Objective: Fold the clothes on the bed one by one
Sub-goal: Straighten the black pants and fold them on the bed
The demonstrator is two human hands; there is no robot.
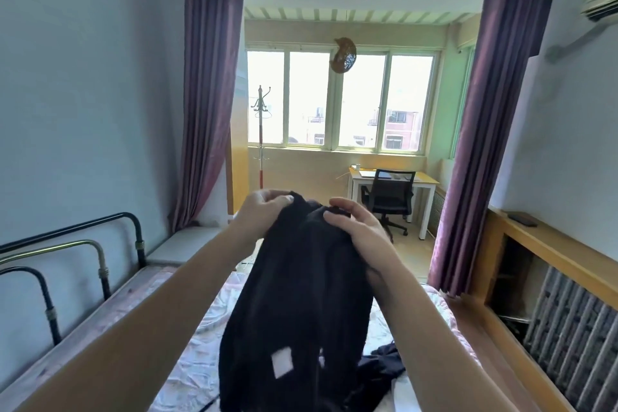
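We hold dark garment (301,294) up over bed (200,361), left hand (264,211) and right hand (361,231) both pinching bunched top edge. Risk imo: hem drags second dark piece (384,365), fold goes crooked.

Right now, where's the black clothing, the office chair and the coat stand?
black garment (301,294), head view, middle of the hanging cloth.
office chair (394,187), head view, on its backrest.
coat stand (260,130), head view, on its pole.
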